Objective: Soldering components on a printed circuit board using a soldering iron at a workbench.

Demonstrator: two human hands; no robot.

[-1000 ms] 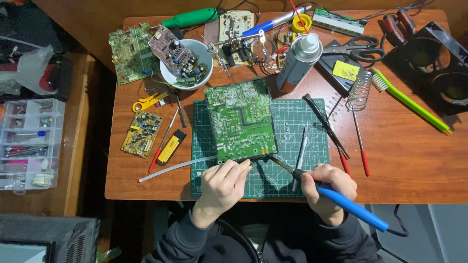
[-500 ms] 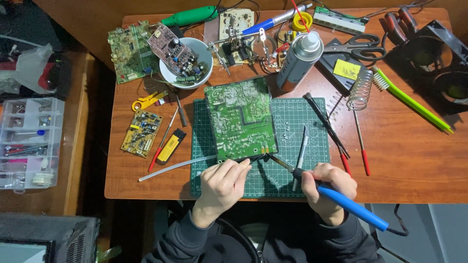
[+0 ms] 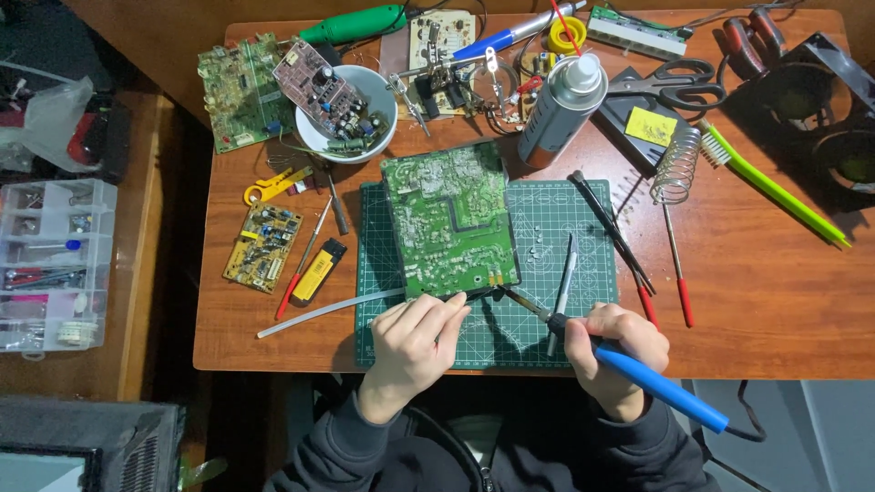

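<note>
Left hand (image 3: 412, 342): fingers curled at near edge of green circuit board (image 3: 449, 219), seemingly pinching thin solder wire, hard to tell. Board just beyond fingertips, on cutting mat (image 3: 556, 228). Right hand (image 3: 616, 351): fingers wrapped around blue soldering iron (image 3: 638, 372), tip touching board's near corner.

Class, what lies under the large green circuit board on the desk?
The green circuit board rests on a green cutting mat. Whatever sits beneath the board's middle is covered.
</note>
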